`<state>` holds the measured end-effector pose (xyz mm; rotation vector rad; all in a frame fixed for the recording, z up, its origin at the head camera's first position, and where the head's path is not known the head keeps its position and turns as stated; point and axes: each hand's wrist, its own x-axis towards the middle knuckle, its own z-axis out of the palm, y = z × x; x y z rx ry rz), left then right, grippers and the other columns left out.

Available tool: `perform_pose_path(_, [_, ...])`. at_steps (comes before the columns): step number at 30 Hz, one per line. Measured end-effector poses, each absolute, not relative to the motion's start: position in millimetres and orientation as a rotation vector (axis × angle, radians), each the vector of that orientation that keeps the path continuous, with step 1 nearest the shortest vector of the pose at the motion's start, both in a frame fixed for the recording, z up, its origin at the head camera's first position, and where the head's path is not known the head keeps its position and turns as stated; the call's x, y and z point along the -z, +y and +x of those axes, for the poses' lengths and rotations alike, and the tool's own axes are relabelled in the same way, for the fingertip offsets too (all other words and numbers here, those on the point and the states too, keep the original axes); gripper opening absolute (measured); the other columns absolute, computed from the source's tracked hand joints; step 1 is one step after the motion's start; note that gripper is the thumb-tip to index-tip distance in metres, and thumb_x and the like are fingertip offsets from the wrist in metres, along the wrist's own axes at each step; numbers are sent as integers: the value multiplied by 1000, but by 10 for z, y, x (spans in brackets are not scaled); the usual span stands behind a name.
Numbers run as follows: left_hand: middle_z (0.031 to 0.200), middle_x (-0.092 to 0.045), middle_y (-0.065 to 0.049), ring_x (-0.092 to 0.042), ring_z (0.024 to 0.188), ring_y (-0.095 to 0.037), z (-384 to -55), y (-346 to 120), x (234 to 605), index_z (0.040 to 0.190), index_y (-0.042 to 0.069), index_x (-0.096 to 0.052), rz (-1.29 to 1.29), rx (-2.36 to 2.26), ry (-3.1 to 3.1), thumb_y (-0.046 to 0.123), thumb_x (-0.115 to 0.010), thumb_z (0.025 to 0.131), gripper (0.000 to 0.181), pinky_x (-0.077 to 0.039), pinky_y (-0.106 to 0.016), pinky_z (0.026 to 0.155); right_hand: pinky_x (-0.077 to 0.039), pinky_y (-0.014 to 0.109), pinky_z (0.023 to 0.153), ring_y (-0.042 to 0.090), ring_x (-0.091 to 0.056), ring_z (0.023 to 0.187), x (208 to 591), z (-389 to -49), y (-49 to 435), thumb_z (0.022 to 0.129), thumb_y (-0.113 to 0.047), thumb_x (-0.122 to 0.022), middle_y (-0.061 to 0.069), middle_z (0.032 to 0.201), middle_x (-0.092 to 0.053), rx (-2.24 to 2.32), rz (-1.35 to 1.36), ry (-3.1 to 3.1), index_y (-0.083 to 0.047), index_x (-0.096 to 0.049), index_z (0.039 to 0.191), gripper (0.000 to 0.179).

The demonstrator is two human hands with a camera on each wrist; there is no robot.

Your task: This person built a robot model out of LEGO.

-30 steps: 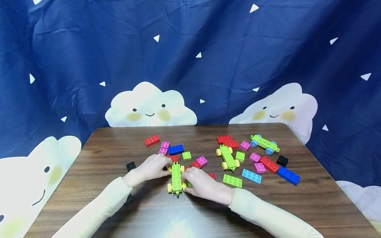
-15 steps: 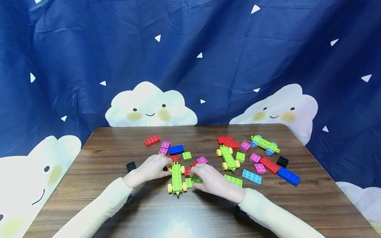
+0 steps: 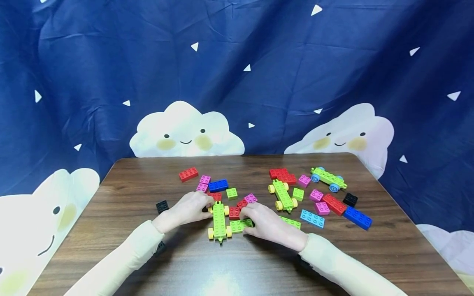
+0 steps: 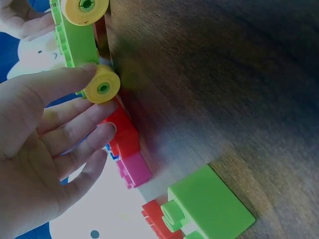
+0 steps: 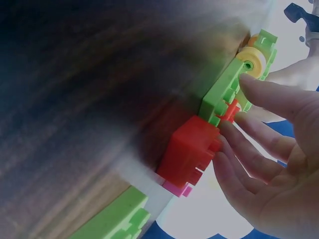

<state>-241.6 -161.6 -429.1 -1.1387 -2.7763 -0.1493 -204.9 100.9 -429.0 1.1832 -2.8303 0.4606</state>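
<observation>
Well off the far edge of the table [image 3: 237,166], left hand [image 3: 187,209] pinching car [image 3: 219,224], right hand [image 3: 268,224] half-curled at green brick [image 3: 238,226], hold unclear; we're risking the car rolling if bumped.

Table [image 3: 185,263] — brown woodgrain | on it — bricks [image 3: 357,218], three green wheeled bases [image 3: 219,222]

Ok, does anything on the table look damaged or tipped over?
Nothing stands out as damaged or tipped. The green wheeled base at the left hand sits upright. One black brick is partly hidden by the left sleeve, so I can't judge it.
</observation>
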Motion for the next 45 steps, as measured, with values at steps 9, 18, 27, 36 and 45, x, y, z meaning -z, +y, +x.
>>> perform_pose_path(9, [73,-65,6,-45,62,-4,-2420,-1610,4298,77,16,-63,-1146,155,-2776,30,-82,79,24,-38,-21,54,-56,33,81,16,-66,91,4331,-2053,999,79,-20,-83,1,95,-69,-400,1206,-2835,-11,-69,98,26])
perform_pose_path(18, [74,-65,5,-46,62,-3,-2423,-1607,4294,77,16,-63,-1148,157,-2781,29,-82,79,23,-39,-21,54,-56,33,74,17,-66,83,4367,-2119,1021,78,-20,-83,2,88,-69,-362,1199,-2763,-9,-67,94,26])
perform_pose_path(27, [73,-65,4,-46,63,-4,-2400,-1595,4276,77,15,-62,-1159,175,-2797,26,-81,79,22,-41,-22,57,-57,34,72,18,-67,83,4323,-2261,1009,82,-21,-81,5,95,-69,-265,1168,-2785,-9,-63,110,36])
perform_pose_path(36, [71,-64,3,-41,61,-6,-2389,-1550,4281,76,15,-63,-1179,156,-2789,28,-81,80,23,-34,-21,52,-58,36,72,22,-68,84,4272,-2456,1044,82,-17,-81,10,97,-70,-229,1146,-2857,-7,-64,116,39])
perform_pose_path(45, [69,-62,2,-40,62,-7,-2369,-1485,4261,77,13,-64,-1198,168,-2770,27,-81,80,22,-31,-20,54,-58,39,78,25,-69,89,4266,-2573,1138,82,-17,-80,13,102,-71,-220,1076,-2894,-5,-62,118,42])
